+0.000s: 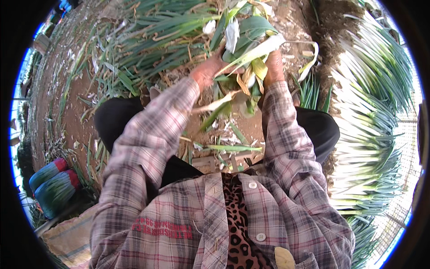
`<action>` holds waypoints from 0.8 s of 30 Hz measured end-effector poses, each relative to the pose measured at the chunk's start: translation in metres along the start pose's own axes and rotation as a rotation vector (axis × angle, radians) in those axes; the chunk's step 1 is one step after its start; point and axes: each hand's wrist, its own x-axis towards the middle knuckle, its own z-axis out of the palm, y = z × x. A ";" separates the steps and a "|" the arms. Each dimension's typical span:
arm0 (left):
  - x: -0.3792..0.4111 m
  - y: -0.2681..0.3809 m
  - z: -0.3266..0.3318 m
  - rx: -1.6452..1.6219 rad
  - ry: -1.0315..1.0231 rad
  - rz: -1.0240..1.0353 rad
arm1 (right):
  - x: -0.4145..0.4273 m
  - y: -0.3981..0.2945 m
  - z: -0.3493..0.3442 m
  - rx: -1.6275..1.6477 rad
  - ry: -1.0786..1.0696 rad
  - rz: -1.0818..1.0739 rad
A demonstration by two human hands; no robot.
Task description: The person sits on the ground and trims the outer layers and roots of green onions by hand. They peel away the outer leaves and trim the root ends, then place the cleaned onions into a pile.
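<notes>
In front of me, between my knees, hangs a loose clump of spring onion leaves [254, 27], green, white and yellowed. My left hand [212, 68] holds it from the left, with the fingers reaching under the leaves. On the other side my right hand [275, 64] grips the clump; leaves cover most of its fingers. A pale, wilted leaf [258, 50] lies across the top between both hands. Dry, yellow-brown strips [243, 84] dangle below. The clump is blurred in places, and I cannot tell whether whole stalks are inside it.
A heap of green onions [161, 37] lies ahead to the left. Along my right runs a long row of cleaned white-stemmed onions [359, 141]. Leaf scraps [235, 148] litter the soil. Blue-green bundles with red ends [55, 188] and a woven sack [72, 238] lie at left.
</notes>
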 end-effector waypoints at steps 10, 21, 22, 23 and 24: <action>-0.018 -0.101 -0.002 -0.495 0.229 -0.136 | -0.032 0.054 -0.031 0.037 0.042 0.238; -0.050 0.001 0.016 -0.610 0.016 0.137 | -0.033 -0.007 0.019 -0.755 -0.422 0.015; -0.054 0.021 0.016 -0.599 -0.062 0.203 | -0.034 -0.012 0.031 -0.537 -0.340 0.140; -0.057 0.037 0.026 -0.513 0.126 0.259 | -0.032 -0.021 0.044 -0.203 -0.321 0.313; -0.052 0.046 0.026 -0.550 0.098 0.277 | -0.030 -0.036 0.059 -0.431 -0.387 0.159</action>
